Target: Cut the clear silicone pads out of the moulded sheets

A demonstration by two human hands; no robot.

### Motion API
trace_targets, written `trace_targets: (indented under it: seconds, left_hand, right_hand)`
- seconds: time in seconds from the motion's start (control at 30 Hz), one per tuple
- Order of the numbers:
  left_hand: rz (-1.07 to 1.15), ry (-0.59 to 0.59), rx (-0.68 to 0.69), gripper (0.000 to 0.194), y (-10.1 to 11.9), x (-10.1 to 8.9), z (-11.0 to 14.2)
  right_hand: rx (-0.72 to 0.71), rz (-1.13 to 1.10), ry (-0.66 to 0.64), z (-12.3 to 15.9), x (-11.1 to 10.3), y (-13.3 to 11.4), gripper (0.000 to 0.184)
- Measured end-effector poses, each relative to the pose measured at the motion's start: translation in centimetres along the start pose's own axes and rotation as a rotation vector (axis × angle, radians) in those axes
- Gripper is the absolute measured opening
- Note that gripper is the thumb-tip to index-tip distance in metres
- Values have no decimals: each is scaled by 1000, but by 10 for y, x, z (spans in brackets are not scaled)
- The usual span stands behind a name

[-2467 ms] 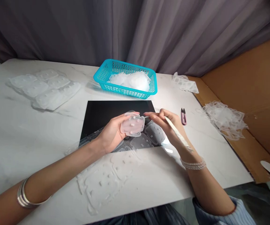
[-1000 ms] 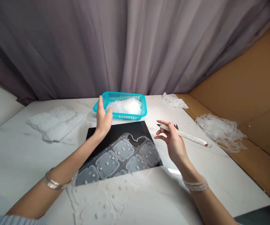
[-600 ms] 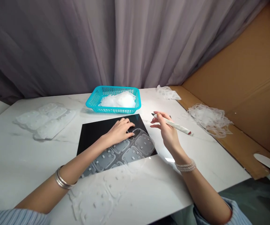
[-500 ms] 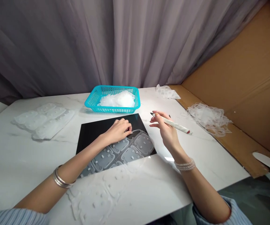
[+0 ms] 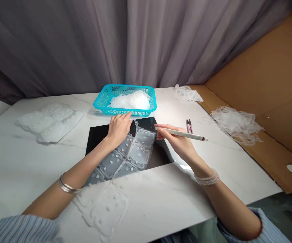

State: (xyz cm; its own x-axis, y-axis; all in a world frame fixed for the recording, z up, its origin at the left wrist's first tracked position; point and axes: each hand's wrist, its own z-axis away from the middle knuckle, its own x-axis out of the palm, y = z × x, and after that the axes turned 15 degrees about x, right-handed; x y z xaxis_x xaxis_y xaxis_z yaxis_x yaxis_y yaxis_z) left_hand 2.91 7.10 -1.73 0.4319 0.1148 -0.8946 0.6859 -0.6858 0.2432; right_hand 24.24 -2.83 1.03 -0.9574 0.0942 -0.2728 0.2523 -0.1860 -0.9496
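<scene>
On a black mat [image 5: 161, 157] lies a translucent molded plastic sheet [image 5: 138, 155] with rounded panels; its near end runs onto the white table. My left hand [image 5: 119, 130] rests palm down over the sheet's upper left side, fingers stretched toward the mat's far edge. My right hand [image 5: 178, 141] is closed around a slim white pen-shaped tool [image 5: 183, 133], whose pointed end is over the mat's right side, near the sheet's upper right corner. Whether that end touches anything is hard to see. Just beyond my right hand lies a small pink tool with two dark tips [image 5: 189, 126].
A blue basket [image 5: 99, 103] holding a white translucent heap stands behind the mat. More molded sheets [image 5: 51, 121] are stacked at left. Tangled clear scraps [image 5: 237, 125] lie at right against cardboard [image 5: 269, 67], with another clear piece [image 5: 187, 92] at the back.
The sheet has turned and shifted left on the mat. My left hand has moved left and away, its fingers straightened. My right hand has brought the pen-shaped tool lower, over the mat.
</scene>
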Motion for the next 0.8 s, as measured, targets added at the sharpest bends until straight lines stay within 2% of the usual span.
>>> trace_targets:
  seconds: [0.1, 0.17, 0.23, 0.33, 0.47, 0.57, 0.67, 0.8]
  left_hand:
    - [82, -48, 95, 49, 26, -7, 30]
    - [196, -152, 180, 55, 39, -11, 56]
    - [237, -227, 168, 61, 43, -12, 78]
    - [169, -260, 95, 65, 35, -12, 99]
    - [57, -251, 62, 65, 29, -18, 99]
    - [42, -268, 205, 57, 39, -25, 93]
    - [32, -372, 371, 55, 52, -28, 88]
    - [-60, -440, 393, 52, 58, -26, 88]
  right_hand:
    - [-62, 91, -102, -4, 4, 10, 30]
    - [-86, 112, -133, -3, 7, 13, 28]
    - [-83, 123, -156, -1, 12, 14, 29]
    - [-79, 142, -203, 2, 19, 14, 30]
    - [-136, 223, -198, 2, 26, 17, 31]
    - [-190, 296, -191, -1, 27, 21, 31]
    - [-267, 372, -196, -1, 29, 21, 31]
    - [-356, 444, -180, 0, 32, 19, 28]
